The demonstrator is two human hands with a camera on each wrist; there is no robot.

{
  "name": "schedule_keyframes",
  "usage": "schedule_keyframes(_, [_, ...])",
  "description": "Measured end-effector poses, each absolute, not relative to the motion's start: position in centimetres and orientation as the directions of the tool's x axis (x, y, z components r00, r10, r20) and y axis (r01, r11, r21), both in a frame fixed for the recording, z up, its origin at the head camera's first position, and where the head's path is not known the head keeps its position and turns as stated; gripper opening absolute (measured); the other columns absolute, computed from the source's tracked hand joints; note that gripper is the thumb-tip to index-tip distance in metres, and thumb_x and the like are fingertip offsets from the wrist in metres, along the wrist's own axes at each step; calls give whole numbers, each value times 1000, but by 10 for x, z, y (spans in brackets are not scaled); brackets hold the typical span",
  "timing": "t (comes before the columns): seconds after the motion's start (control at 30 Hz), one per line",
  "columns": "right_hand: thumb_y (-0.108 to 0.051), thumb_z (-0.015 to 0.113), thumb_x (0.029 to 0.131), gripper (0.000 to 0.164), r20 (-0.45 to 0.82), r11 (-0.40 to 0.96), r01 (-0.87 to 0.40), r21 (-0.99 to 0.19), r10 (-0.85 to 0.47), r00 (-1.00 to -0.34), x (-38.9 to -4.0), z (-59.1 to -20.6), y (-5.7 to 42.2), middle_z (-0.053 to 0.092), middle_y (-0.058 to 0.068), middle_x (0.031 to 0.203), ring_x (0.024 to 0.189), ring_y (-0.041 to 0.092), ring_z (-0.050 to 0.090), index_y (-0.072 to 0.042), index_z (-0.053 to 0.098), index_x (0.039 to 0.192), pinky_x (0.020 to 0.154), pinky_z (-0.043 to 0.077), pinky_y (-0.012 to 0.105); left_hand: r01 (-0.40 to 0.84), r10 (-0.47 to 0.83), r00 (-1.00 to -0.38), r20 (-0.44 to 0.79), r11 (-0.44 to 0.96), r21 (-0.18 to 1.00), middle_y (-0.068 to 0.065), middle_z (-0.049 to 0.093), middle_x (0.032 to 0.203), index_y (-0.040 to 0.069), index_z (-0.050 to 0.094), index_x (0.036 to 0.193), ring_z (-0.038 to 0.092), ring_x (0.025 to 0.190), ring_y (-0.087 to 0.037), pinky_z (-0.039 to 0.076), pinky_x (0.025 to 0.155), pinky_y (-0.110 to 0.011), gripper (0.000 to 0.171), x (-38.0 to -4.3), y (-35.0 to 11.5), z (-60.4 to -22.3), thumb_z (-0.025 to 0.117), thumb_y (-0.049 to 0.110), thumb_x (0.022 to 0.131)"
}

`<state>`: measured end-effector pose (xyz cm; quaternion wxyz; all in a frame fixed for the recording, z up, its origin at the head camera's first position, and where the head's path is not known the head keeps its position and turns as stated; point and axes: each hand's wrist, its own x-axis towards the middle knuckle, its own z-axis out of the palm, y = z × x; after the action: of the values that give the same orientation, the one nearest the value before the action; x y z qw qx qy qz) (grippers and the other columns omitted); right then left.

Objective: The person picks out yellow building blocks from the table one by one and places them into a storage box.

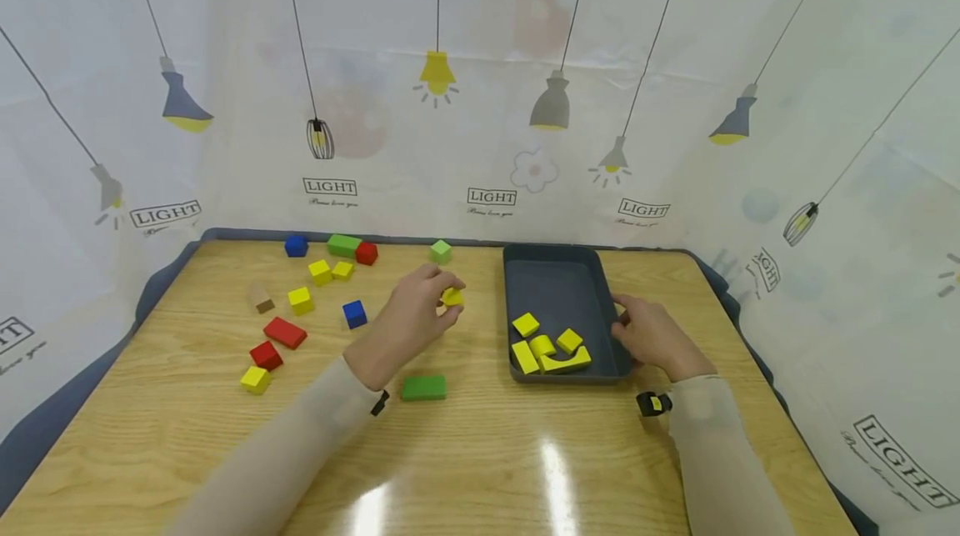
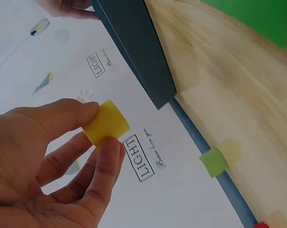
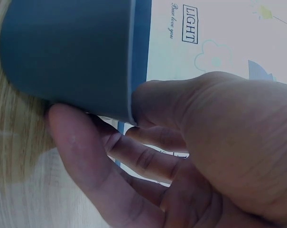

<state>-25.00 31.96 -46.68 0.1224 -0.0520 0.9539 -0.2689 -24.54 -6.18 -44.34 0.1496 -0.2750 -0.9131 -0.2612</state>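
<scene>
A yellow block [image 2: 106,123] is pinched between thumb and fingertips of my left hand [image 1: 411,315], above the table to the left of the dark grey tray [image 1: 555,286]. My right hand [image 1: 656,336] holds that tray by its right side, thumb at the rim and index finger low on the outer wall, as the right wrist view shows. In the tray's near half lie several yellow blocks, among them an arch-shaped block [image 1: 566,362], a rectangular block [image 1: 525,358] and a cube [image 1: 526,324]. A green rectangular block [image 1: 423,388] lies near my left wrist.
On the table's left stand blue cubes [image 1: 355,314], red blocks [image 1: 285,333], yellow cubes [image 1: 301,301] and a plain wooden block [image 1: 261,298]. Behind my left hand is a light green cube [image 1: 440,251]. A printed curtain [image 1: 420,161] rises behind the table's back edge.
</scene>
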Motion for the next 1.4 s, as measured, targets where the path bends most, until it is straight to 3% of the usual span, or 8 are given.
schedule_keyframes(0.53, [-8, 54, 102, 59, -201, 850, -36, -525, -166, -965, -251, -469, 321, 62, 25, 119, 69, 22, 65, -3, 30, 156, 52, 55, 33, 618, 465, -778, 423, 692, 374, -3, 58, 106, 11, 68, 118, 52, 81, -10, 48, 70, -19, 31, -277, 3, -438, 78, 16, 89])
schedule_keyframes(0.97, [-7, 54, 102, 59, -197, 837, -42, -545, -177, -964, -252, -472, 323, 62, 25, 119, 70, 23, 66, -3, 30, 156, 50, 55, 33, 546, 468, -835, 291, 769, 332, 0, 57, 113, 15, 68, 120, 54, 99, -12, 50, 82, -19, 28, -302, 54, -444, 74, 19, 93])
schedule_keyframes(1.4, [-8, 55, 102, 59, -186, 838, -48, -543, -176, -967, -253, -475, 324, 62, 24, 120, 73, 22, 66, -4, 30, 156, 51, 55, 33, 508, 480, -861, 168, 826, 244, -3, 59, 109, 13, 69, 118, 55, 97, -14, 50, 82, -22, 24, -313, 70, -456, 72, 19, 95])
